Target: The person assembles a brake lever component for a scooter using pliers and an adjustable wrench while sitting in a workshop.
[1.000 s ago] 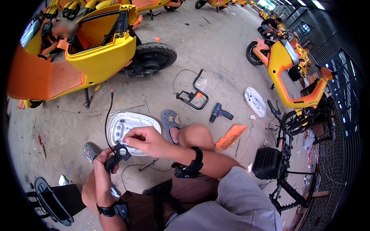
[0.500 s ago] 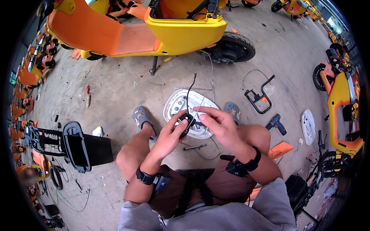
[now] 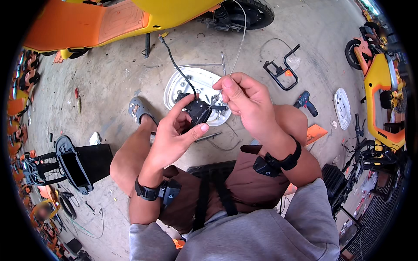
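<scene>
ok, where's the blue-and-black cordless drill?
Head view: the drill lies right of centre on the grey floor, between the black tubular frame and the orange plastic panel.

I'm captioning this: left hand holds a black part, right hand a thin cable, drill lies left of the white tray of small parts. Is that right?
Not quite: the drill lies right of that white tray, as the head view shows. The left hand holds a black part and the right hand a thin cable.
</scene>
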`<state>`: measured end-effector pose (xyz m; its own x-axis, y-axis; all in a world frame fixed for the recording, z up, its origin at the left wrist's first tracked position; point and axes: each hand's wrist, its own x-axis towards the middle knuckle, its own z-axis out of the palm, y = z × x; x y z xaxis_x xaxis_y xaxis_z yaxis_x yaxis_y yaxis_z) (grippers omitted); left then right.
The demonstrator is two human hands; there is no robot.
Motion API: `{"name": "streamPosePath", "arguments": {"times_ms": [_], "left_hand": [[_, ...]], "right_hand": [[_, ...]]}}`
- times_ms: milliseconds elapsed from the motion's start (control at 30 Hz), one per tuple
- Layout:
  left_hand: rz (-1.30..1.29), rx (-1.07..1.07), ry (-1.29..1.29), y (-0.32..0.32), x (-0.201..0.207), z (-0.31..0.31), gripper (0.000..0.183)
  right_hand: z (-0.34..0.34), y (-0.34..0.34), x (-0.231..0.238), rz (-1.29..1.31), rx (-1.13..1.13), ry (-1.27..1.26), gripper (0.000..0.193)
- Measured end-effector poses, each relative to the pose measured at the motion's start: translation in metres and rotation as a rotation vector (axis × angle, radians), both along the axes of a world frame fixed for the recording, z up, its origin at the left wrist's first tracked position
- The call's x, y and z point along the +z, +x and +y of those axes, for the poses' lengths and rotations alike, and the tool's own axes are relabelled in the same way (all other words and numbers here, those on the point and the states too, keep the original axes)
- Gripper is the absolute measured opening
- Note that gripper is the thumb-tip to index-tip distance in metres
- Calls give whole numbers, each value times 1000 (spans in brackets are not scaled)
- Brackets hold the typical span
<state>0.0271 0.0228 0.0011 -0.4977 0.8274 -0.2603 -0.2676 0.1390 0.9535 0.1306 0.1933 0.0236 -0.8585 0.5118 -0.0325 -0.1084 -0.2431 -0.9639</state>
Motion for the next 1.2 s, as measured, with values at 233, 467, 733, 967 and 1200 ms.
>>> {"name": "streamPosePath", "arguments": {"times_ms": [233, 467, 733, 967, 1200], "left_hand": [[-7, -20, -46, -7, -1, -4, 72], [63, 24, -135, -7, 4, -4, 71], [233, -13, -141, -6, 3, -7, 58], [361, 70, -92, -5, -6, -11, 37], [218, 54, -91, -13, -2, -14, 30]], "right_hand": [[1, 0, 0, -45, -34, -40, 27], [-4, 0, -2, 23, -21, 190, 27], [-1, -2, -5, -64, -71, 153, 29], [-1, -11, -5, -163, -61, 71, 31], [8, -15, -21, -206, -23, 268, 34]]}}
